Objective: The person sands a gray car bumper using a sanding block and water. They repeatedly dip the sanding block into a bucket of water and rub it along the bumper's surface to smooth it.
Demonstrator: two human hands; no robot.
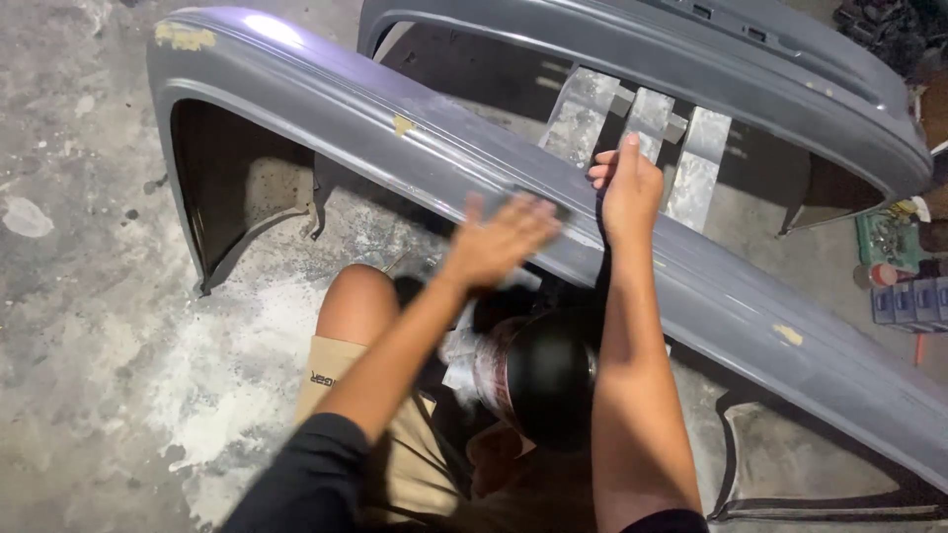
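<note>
Left hand [499,240]: flat, palm down, motion-blurred, fingers together, pressed on the grey bumper [326,104] face, perhaps over a small pad | Right hand [627,188]: upright, fingers curled over the bumper's far edge | Bumper: long axis runs far-left to near-right, above the concrete floor [79,326]; matte, curved, yellow filler patches | Second bumper [790,74]: far right.

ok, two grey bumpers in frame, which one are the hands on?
The near bumper, with yellowish filler patches. The left hand lies flat on its face and the right hand grips its upper edge. The far bumper is untouched.
</note>
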